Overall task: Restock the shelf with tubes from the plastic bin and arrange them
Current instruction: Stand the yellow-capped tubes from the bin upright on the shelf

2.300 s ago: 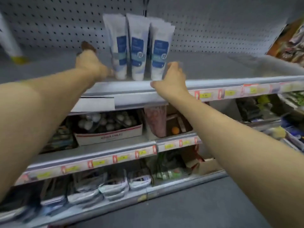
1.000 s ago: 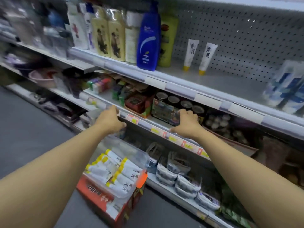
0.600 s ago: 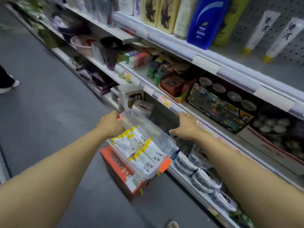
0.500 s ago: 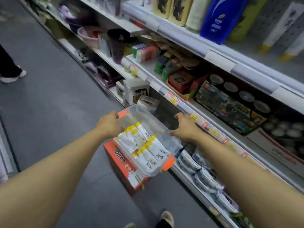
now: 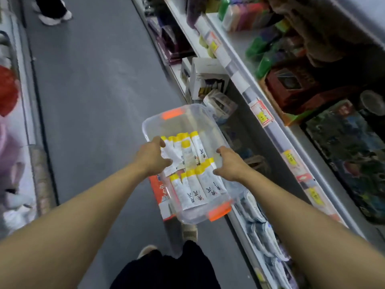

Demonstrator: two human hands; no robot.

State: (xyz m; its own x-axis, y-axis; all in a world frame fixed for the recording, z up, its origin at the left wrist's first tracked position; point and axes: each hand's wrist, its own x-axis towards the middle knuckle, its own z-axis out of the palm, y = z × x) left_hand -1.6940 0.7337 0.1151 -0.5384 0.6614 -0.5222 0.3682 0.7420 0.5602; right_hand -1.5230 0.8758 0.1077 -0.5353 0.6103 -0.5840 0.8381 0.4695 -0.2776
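A clear plastic bin (image 5: 188, 119) with orange clips sits on an orange carton (image 5: 160, 189) on the aisle floor, beside the lower shelves. Several white tubes with yellow caps (image 5: 193, 192) lie in it in two rows. My left hand (image 5: 153, 158) reaches in over the bin's left rim, and its fingers and thumb pinch a tilted tube (image 5: 171, 156) in the far row. My right hand (image 5: 229, 163) hangs over the right side of the bin, back up, with its fingertips hidden.
Stocked shelves (image 5: 268, 128) with price tags run along the right. The grey aisle floor (image 5: 100, 84) stretches to the left. Another person's shoes (image 5: 53, 16) stand at the far end. My own feet (image 5: 188, 230) are just behind the bin.
My gaze dropped from the top shelf to the bin. Both hands moved from the bin's sides to inside it, the left taking hold of a tube.
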